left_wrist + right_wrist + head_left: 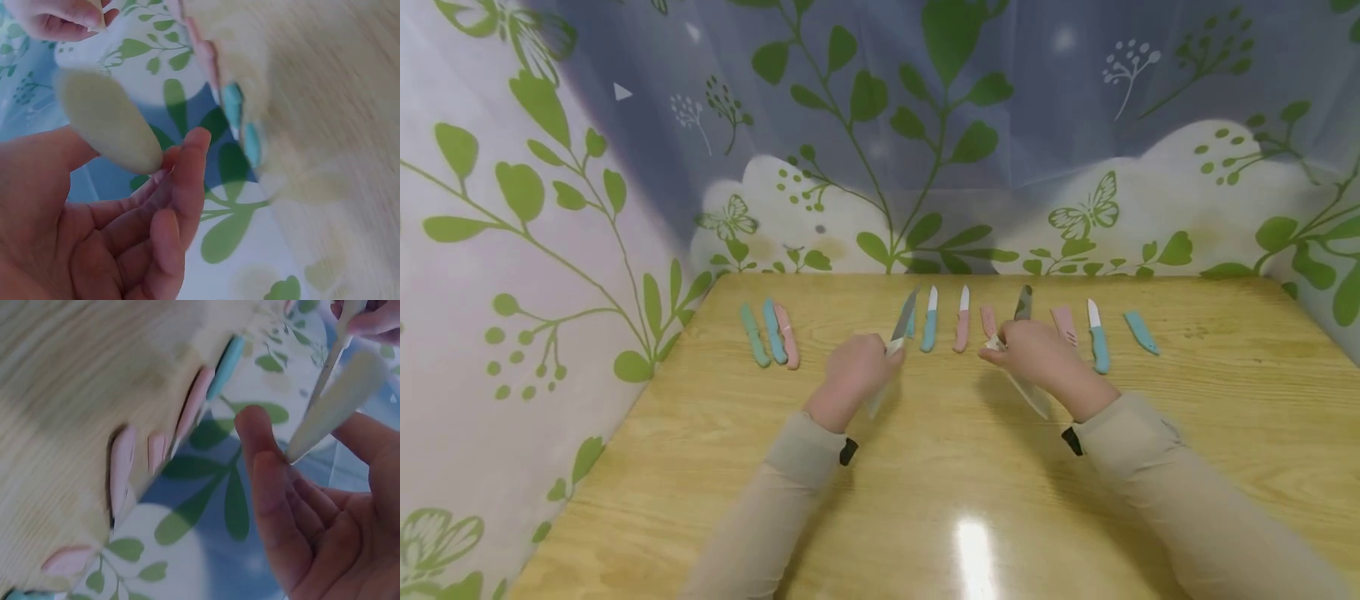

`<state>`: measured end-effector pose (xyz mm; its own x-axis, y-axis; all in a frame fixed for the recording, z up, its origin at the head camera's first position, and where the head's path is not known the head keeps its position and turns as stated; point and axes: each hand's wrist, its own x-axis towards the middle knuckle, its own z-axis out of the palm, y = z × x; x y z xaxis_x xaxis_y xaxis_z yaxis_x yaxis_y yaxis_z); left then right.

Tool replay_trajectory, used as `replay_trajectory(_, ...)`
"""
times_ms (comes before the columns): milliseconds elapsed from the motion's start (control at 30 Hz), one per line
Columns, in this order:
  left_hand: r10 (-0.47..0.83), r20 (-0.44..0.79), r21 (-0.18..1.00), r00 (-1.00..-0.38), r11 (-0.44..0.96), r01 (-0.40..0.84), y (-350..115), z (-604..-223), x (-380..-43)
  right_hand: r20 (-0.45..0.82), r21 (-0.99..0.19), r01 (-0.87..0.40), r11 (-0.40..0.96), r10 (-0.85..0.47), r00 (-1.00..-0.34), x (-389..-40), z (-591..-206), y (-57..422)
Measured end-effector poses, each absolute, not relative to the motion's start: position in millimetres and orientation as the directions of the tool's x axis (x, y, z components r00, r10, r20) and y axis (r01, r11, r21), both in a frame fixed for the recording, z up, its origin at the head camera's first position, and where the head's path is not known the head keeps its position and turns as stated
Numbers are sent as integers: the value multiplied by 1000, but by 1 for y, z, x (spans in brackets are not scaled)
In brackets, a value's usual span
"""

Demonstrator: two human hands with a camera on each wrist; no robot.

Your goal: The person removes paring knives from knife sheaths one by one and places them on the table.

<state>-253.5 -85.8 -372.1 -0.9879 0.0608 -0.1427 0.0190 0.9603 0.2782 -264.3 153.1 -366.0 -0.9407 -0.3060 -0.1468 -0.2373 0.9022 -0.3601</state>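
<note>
My left hand (859, 367) grips a knife with a cream handle (109, 122). Its bare blade (905, 318) points up and away over the table. In my right hand (1047, 358) is a second knife, held by its pale handle (340, 403); its dark blade (1024, 302) points toward the back edge. Just beyond the hands lie a blue-handled paring knife (929, 329) and a pink-handled one (961, 332), both with bare blades. Near the right hand are a small pink sheath (988, 319) and a larger pink sheath (1063, 322).
On the wooden table (925, 500), a green (755, 335), a blue (774, 333) and a pink knife-like piece (787, 337) lie at the left. Another blue-handled knife (1098, 342) and a blue sheath (1142, 332) lie at the right. A leaf-patterned cloth (850, 167) hangs behind.
</note>
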Motion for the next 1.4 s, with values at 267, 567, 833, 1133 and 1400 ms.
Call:
replay_trajectory(267, 26, -256, 73, -966, 997, 8, -85, -388, -260, -234, -307, -249, 919, -326, -916, -273, -383, 116)
replay_trajectory(567, -18, -313, -28, -950, 1000, -9, -78, -398, -260, -290, -255, -238, 937, -309, -906, -274, -400, 82)
replay_trajectory(833, -45, -365, -95, -930, 995, -11, -71, -404, -263, -306, -230, -209, 950, -274, -912, -288, -407, 60)
replay_trajectory(1133, -12, -360, -122, -933, 992, 34, -68, -406, -267, -290, -203, -203, 958, -257, -922, -291, -405, 56)
replay_trajectory(1400, -1, -370, -118, -929, 992, 46, -69, -403, -264, -303, -183, -221, 958, -269, -914, -289, -403, 56)
